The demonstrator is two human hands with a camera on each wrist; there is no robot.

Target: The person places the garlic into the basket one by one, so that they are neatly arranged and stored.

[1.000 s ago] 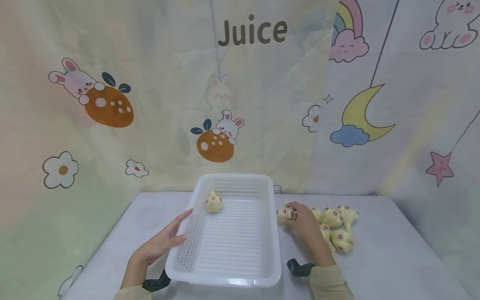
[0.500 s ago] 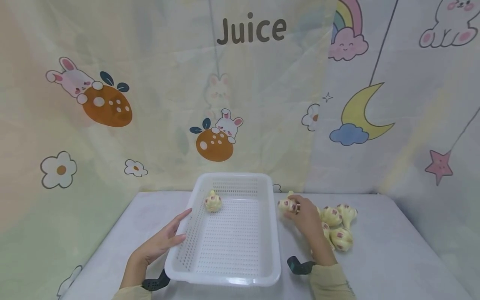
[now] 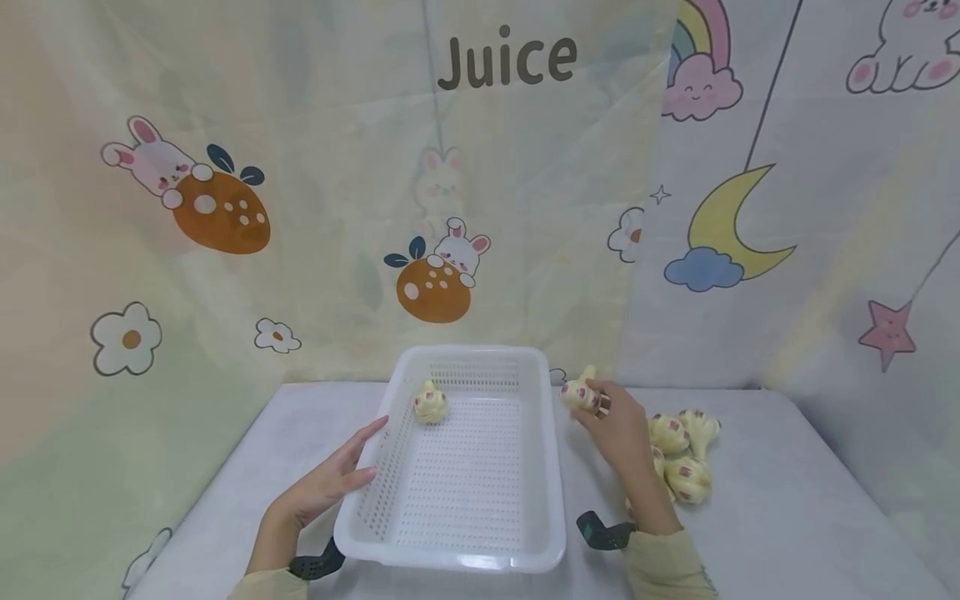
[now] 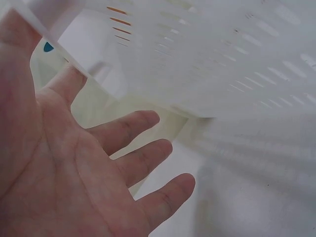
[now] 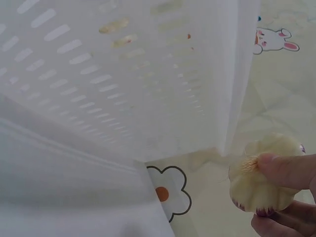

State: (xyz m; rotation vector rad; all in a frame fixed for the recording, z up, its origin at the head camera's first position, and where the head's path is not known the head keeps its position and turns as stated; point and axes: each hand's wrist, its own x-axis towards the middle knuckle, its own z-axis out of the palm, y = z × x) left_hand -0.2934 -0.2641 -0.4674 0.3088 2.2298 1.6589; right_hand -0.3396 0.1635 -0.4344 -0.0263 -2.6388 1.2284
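A white plastic basket (image 3: 450,560) with slotted walls stands in the middle of the head view. My left hand (image 3: 322,485) rests against its left rim, index fingertip and thumb at the edge. In the left wrist view the other fingers (image 4: 143,160) extend loosely beside the outer wall. My right hand (image 3: 621,427) pinches a garlic bulb (image 3: 579,395) between thumb and fingers, just right of the basket's far right corner. The right wrist view shows the bulb's root end (image 5: 250,164) under the thumb. Inside the basket, another garlic bulb (image 3: 431,405) sits at the far left.
Several garlic bulbs (image 3: 687,480) lie in a group on the white table (image 3: 787,517), right of my right forearm, which partly covers them. A printed cloth (image 3: 337,250) hangs behind the table's far edge.
My right hand has lifted the garlic bulb up from beside the group, away from the other bulbs and toward the back. My left hand and the basket stay put.
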